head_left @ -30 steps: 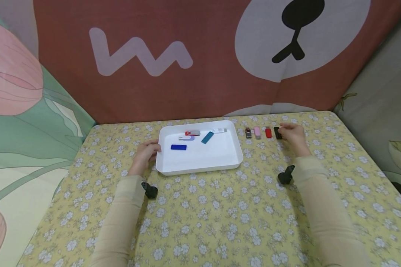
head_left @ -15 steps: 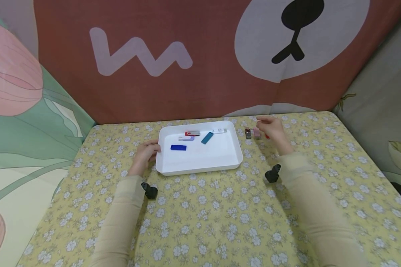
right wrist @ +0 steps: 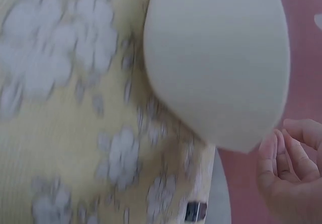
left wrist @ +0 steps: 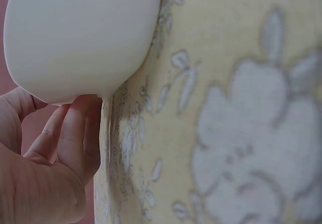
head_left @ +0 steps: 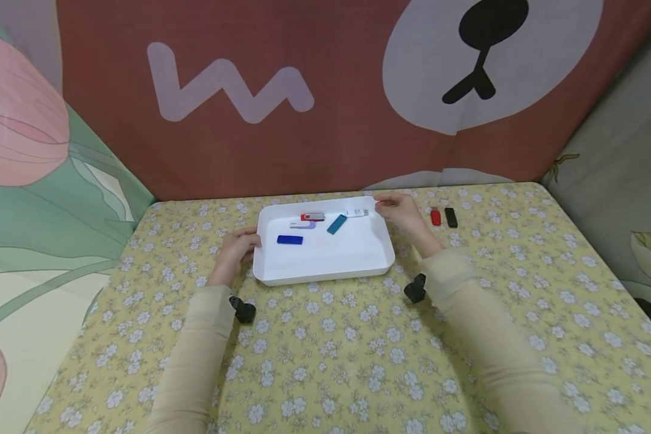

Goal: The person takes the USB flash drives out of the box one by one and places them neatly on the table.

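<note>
My left hand grips the left rim of a white tray, thumb over the edge and fingers against the outer wall. Inside the tray lie several USB sticks: a red-and-silver one, a lilac-and-white one, a teal one, a white one and a navy one. At the tray's far right corner is my right hand, its loosely bent fingertips right at the rim, with nothing visible between them.
On the table right of the tray lie a red USB stick and a black one. A dark-and-silver USB stick shows low in the right wrist view. A printed cloth hangs behind the table's far edge.
My right hand has left the black USB stick and moved left over the row to the tray's right rim. The left hand and the tray have stayed put.
</note>
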Tool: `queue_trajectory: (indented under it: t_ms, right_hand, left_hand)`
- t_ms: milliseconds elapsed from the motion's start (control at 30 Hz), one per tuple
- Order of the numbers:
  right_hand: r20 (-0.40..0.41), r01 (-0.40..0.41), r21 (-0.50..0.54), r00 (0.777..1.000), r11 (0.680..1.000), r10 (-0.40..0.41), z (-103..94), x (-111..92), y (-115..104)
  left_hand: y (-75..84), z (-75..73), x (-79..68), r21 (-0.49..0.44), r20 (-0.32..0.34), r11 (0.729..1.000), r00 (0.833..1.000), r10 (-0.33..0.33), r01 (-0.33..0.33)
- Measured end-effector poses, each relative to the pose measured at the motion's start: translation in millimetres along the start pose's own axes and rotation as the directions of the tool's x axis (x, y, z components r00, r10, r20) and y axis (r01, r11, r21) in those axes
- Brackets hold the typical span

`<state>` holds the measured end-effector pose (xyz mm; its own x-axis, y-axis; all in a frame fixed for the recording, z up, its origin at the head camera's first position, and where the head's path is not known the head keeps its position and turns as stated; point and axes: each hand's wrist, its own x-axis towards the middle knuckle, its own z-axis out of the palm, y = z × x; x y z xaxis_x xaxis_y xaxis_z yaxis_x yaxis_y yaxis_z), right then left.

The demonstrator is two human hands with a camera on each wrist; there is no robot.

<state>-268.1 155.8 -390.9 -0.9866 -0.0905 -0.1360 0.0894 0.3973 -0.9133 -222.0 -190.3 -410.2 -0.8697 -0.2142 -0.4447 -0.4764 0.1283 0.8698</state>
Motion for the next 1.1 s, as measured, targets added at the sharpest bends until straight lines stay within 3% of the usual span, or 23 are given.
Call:
queue_trajectory:
  t_ms: [133, 533, 833, 1100]
  right_hand:
    - [0.009, 0.032, -0.006, 0.999, 0.999, -0.032, 10.9, 1.1, -3.5]
    - [0.039, 0.022, 0.000, 0.999, 1.000, -0.022, 36.2, 1.9, -6.4]
    - [0.044, 0.045, 0.000, 0.998, 0.999, -0.045, 43.3, 2.7, -9.1]
    - [0.072, 0.018, -0.013, 0.997, 1.000, -0.017, 48.5, 8.1, -8.5]
  left_hand:
    - [1.1, 0.6, -1.3, 0.006, -0.002, 1.000, 1.000, -0.001, 0.001]
    - [-3.2, -1.0, 2.8, 0.011, -0.013, 1.000, 1.000, 0.012, -0.012]
    - [-3.7, -1.9, 2.0, 0.016, -0.022, 0.999, 0.999, 0.031, -0.031]
    - [-1.7, -1.1, 1.0, 0.019, -0.020, 0.999, 0.999, 0.043, -0.043]
